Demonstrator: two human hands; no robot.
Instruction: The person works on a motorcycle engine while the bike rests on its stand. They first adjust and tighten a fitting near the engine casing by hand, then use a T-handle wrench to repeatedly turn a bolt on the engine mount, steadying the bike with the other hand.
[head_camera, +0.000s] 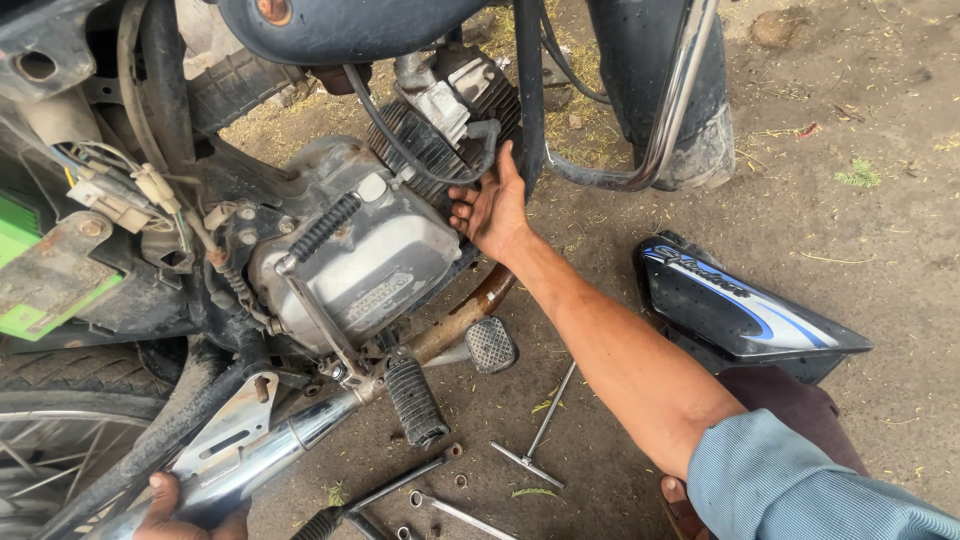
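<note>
Beside the engine (360, 250), right hand (490, 205) lies open-gripped on its cylinder — left hand (165, 505) clasps the exhaust pipe (250, 460).

Bare dirt ground (880, 250) in daylight.
The grey-brown earth was strewn with bits of dry grass (860, 176), lit evenly and softly.

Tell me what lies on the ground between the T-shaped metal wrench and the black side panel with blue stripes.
In the head view, only bare dirt ground separates the T-shaped metal wrench from the black side panel; the right forearm crosses above it.
</note>
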